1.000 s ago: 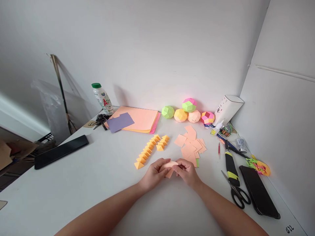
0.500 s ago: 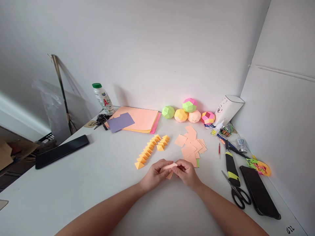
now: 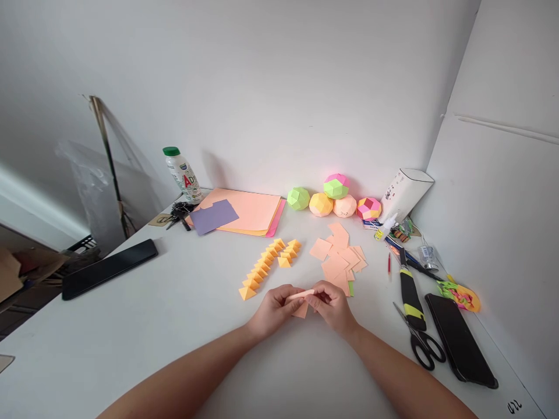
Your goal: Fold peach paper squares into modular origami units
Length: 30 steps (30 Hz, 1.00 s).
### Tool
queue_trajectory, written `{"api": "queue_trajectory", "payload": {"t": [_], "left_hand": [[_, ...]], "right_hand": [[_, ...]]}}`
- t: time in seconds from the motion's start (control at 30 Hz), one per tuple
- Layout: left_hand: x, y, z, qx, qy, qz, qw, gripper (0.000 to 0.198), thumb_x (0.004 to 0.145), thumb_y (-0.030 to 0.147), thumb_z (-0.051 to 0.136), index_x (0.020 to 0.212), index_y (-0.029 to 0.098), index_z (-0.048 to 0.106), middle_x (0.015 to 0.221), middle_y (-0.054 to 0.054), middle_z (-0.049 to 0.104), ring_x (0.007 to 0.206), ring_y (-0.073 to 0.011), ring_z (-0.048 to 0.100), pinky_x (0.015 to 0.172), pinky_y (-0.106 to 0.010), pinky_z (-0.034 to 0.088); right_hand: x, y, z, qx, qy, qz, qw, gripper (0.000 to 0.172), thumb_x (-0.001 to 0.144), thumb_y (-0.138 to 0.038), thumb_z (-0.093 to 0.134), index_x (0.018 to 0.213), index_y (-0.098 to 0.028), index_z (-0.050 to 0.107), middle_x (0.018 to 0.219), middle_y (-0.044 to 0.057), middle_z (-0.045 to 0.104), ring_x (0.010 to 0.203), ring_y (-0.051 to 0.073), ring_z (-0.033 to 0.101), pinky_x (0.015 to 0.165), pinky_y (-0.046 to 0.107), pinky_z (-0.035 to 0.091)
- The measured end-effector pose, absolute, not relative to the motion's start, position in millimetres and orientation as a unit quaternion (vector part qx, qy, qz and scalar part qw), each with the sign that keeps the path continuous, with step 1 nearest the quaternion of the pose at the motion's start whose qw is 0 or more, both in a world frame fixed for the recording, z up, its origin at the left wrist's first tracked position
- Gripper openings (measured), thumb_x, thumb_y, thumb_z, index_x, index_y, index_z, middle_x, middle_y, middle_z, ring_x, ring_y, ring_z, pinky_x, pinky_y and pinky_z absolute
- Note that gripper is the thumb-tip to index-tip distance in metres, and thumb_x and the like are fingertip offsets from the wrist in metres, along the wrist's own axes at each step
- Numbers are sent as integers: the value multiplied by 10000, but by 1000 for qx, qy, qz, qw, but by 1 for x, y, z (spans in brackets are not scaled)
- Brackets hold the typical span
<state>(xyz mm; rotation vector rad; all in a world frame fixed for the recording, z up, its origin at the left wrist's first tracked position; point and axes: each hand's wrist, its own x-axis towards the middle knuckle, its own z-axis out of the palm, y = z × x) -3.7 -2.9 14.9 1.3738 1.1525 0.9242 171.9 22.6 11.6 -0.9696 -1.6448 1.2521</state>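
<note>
My left hand [image 3: 273, 309] and my right hand [image 3: 334, 307] meet over the white table [image 3: 144, 326], both pinched on one small peach paper square [image 3: 301, 301] that is folded over on itself. Just beyond the hands lies a loose pile of peach paper squares [image 3: 338, 258]. To its left runs a row of several folded orange paper pieces [image 3: 267, 263]. At the back, against the wall, sit several paper balls [image 3: 335, 196] in green, yellow, peach and pink.
Scissors [image 3: 420, 340], a yellow-black utility knife [image 3: 409, 291], a black phone [image 3: 459, 340] and small clutter lie at the right. Coloured paper sheets [image 3: 244, 212], a bottle [image 3: 182, 174], keys [image 3: 180, 214] and a dark flat device [image 3: 109, 269] are at the left. A white box [image 3: 405, 192] leans in the corner.
The peach paper between my fingers has been pressed flatter, its upper fold now a thin edge. Both hands stay in place.
</note>
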Motion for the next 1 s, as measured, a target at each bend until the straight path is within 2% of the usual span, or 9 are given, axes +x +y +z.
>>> {"api": "queue_trajectory", "payload": {"t": [0.23, 0.5, 1.0], "left_hand": [[-4, -3, 15, 587, 487, 388, 518, 305, 813, 449, 544, 825, 172, 674, 711, -5, 549, 661, -139, 493, 600, -236, 403], [-4, -3, 14, 608, 486, 387, 494, 291, 821, 418, 537, 741, 163, 654, 626, 18, 476, 601, -119, 451, 566, -225, 387], [-3, -4, 16, 600, 494, 386, 496, 354, 796, 479, 541, 650, 161, 596, 591, 30, 431, 567, -109, 416, 533, -219, 369]], "right_hand": [[173, 23, 9, -406, -607, 549, 407, 246, 748, -396, 665, 845, -195, 561, 633, -27, 506, 544, 117, 494, 496, 241, 459], [172, 24, 13, -379, -625, 543, 414, 203, 775, -382, 643, 736, -183, 635, 682, -3, 559, 529, 110, 497, 479, 240, 444], [174, 25, 12, -392, -627, 539, 403, 236, 764, -402, 647, 684, -185, 602, 656, -6, 543, 515, 109, 491, 477, 242, 445]]}}
